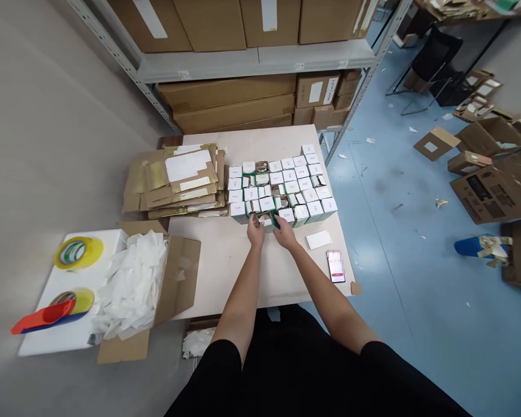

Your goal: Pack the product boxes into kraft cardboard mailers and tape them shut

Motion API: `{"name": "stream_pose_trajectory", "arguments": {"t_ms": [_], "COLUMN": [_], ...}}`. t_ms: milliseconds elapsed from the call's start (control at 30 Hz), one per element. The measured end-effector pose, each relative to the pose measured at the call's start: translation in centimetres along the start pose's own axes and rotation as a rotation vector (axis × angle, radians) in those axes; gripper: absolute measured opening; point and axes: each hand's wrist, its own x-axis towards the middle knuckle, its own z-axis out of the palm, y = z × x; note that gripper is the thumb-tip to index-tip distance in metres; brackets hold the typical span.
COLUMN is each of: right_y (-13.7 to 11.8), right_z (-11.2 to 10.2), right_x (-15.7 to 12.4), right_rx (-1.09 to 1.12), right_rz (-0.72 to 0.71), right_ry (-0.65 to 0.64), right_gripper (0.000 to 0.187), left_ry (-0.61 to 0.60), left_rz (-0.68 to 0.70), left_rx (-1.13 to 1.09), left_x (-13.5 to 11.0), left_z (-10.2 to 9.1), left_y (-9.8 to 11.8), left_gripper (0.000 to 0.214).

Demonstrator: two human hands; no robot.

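**Hands.** Your left hand [255, 230] and right hand [285, 233] are both stretched forward over the bench [238, 272]. The forearms are bare, nearly straight, and converge towards each other. The two hands lie close together with knuckles up and fingers bent down at the near edge of the block of small boxes [293, 185]. Whether either one is clasping anything or only touching is too small to tell.

**Item at the hands.** The front-row box [267, 221] is white on top with green sides. It sits between your two hands in the nearest row of the block, left of centre. Your fingertips meet it on either side.

**Block.** The white-topped boxes are packed in rows at the middle of the bench. Several near the centre stand open.

**Left of the block.** A stack of flattened cartons [178, 179] lies just beside it.

**Right of your right hand.**
- A white card [318, 239] lies flat.
- A phone [337, 267] lies nearer the bench edge.

**Far left, off the bench.**
- An open carton of white packing paper [132, 286].
- A white board [65, 341] carrying a yellow tape roll [78, 252] and a red-handled tape dispenser [52, 313].

**Behind.** Shelving [260, 61] is loaded with brown cartons.
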Motion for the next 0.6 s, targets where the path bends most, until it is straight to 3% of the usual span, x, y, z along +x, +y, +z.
{"name": "stream_pose_trajectory", "arguments": {"t_ms": [167,300,467,600], "right_y": [-1.3,-2.6,-4.4,-6.0], "right_z": [3.9,5.8,6.4,7.5], "right_x": [1.5,1.4,-0.4,-3.2], "right_rx": [-0.081,-0.134,-0.086,0.033], "right_rz": [0.009,-0.009,-0.025,-0.017], "right_ry": [-0.103,-0.075,-0.006,0.055], "right_gripper": [0.071,0.076,0.069,0.066], "left_ry": [-0.109,-0.132,-0.075,-0.031], "left_rz": [-0.067,-0.069,-0.082,-0.037], "left_rx": [-0.073,-0.143,-0.180,-0.166], "left_x": [0.6,0.0,-2.0,-4.4], "left_z": [-1.5,-2.4,-4.6,-7.8], "left_y": [-1.3,-1.8,-3.0,-4.6], "left_gripper": [0.053,0.052,0.052,0.051]}}
